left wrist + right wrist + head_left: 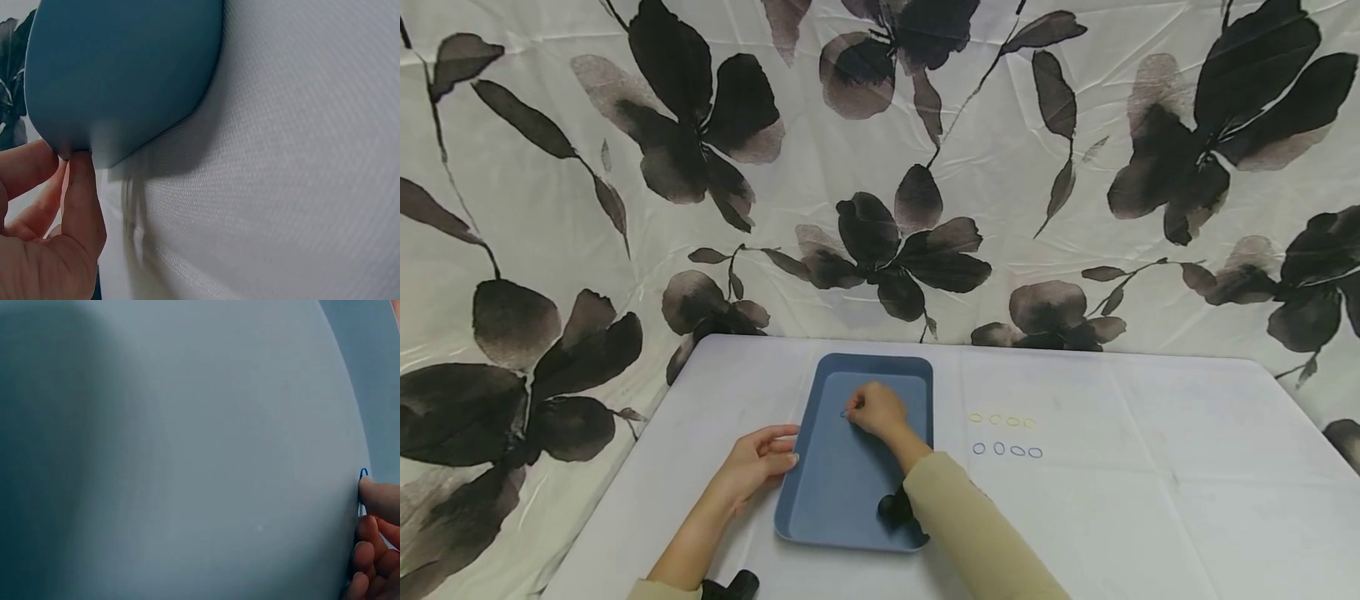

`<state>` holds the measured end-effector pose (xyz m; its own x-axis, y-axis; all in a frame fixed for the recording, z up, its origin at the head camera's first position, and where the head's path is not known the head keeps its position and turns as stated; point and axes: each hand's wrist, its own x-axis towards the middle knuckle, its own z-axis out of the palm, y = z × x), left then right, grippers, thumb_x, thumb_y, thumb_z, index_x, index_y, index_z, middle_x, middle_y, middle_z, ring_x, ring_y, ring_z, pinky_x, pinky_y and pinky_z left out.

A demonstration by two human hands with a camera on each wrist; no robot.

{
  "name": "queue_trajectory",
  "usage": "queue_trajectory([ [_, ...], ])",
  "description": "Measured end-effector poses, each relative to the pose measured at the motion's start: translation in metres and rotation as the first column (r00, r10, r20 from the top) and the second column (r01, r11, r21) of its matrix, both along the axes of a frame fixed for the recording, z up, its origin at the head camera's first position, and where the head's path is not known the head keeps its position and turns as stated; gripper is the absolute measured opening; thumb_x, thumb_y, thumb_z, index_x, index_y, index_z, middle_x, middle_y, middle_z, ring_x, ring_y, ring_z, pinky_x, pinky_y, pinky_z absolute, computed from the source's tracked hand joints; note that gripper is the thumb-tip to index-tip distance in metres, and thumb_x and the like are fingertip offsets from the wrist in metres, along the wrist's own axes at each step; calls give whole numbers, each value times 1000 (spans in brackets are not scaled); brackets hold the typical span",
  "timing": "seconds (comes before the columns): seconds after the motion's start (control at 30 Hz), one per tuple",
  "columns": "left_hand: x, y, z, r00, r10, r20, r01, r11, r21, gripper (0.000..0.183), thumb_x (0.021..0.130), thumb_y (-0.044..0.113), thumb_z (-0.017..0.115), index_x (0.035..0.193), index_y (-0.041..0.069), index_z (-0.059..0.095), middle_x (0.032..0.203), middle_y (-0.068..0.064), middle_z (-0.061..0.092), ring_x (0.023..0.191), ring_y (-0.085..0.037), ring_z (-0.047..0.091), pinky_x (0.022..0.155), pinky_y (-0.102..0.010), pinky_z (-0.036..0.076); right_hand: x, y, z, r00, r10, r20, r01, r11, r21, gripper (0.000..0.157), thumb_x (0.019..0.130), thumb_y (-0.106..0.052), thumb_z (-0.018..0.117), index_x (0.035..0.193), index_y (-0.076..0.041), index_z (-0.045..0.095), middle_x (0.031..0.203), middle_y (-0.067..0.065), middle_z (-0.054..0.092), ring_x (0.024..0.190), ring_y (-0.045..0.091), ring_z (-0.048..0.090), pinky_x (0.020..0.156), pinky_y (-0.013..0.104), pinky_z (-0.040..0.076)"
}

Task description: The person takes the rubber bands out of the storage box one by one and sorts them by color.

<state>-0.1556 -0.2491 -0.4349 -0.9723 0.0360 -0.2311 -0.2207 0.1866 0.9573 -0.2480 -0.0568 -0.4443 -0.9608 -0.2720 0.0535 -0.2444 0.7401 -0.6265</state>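
Observation:
A blue rectangular tray (842, 508) lies on the white table. At its left side my left hand (752, 467) pinches the rim between thumb and fingers; the left wrist view shows that hand (56, 231) against the tray's edge (125, 81). Over the upper part of the tray, my right hand (878, 408) pinches a small blue rubber band (844, 414). In the right wrist view a bit of the blue rubber band (364, 470) sticks out past the thumb (381, 500); the fingers hide the rest.
Right of the tray lies a row of several yellow rubber bands (1013, 422), and nearer me a row of several blue rubber bands (1017, 451). A floral cloth (880, 250) hangs behind the table (1150, 500). Each wrist carries a black camera.

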Motion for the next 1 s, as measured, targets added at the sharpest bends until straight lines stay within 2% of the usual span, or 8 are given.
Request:
queue_trajectory([
  [0.13, -1, 0, 0, 1000, -7, -9, 7, 1000, 1, 50, 84, -4, 61, 131, -9, 45, 111, -21, 58, 85, -13, 59, 69, -27, 50, 0, 1, 1, 999, 35, 17, -35, 999, 9, 14, 84, -15, 68, 71, -11, 69, 70, -2, 63, 59, 10, 48, 51, 25, 35],
  [0.37, -3, 0, 0, 1000, -5, -15, 5, 1000, 5, 49, 84, -4, 61, 131, -9, 45, 111, -21, 59, 84, -11, 60, 69, -27, 50, -2, 6, -1, 996, 84, 10, -84, 996, -18, 14, 85, -13, 67, 72, -8, 68, 64, -2, 57, 57, 9, 45, 53, 24, 36],
  [0.5, -3, 1, 1, 1000, -2, -14, 2, 1000, 4, 49, 84, -3, 61, 131, -8, 46, 112, -22, 58, 85, -12, 60, 69, -26, 50, -5, 10, 0, 991, 109, 72, -102, 990, -98, 13, 86, -11, 66, 74, -5, 68, 63, -2, 53, 57, 10, 43, 53, 22, 35],
  [0.67, -3, 1, 1, 1000, 9, -17, -9, 1000, 6, 49, 83, -5, 61, 130, -8, 47, 111, -21, 59, 84, -12, 60, 69, -26, 50, -8, 17, 2, 979, 139, 147, -101, 965, -243, 11, 86, -6, 65, 78, 1, 67, 66, -1, 51, 60, 11, 42, 55, 21, 35],
  [0.8, -2, 1, 0, 1000, 7, -13, -7, 1000, 12, 49, 83, -6, 61, 129, -9, 46, 110, -21, 60, 84, -12, 60, 68, -26, 51, -9, 25, 4, 962, 148, 228, -68, 943, -326, 10, 88, -5, 62, 82, 3, 65, 67, 0, 54, 58, 11, 44, 52, 23, 36],
  [1.0, -1, 1, -1, 1000, 12, -14, -11, 1000, 14, 48, 83, -6, 60, 129, -10, 46, 110, -22, 60, 83, -13, 61, 67, -26, 50, -11, 34, 11, 918, 163, 360, 1, 910, -415, 9, 90, -4, 60, 85, 2, 62, 69, 6, 61, 56, 13, 49, 50, 24, 41],
])
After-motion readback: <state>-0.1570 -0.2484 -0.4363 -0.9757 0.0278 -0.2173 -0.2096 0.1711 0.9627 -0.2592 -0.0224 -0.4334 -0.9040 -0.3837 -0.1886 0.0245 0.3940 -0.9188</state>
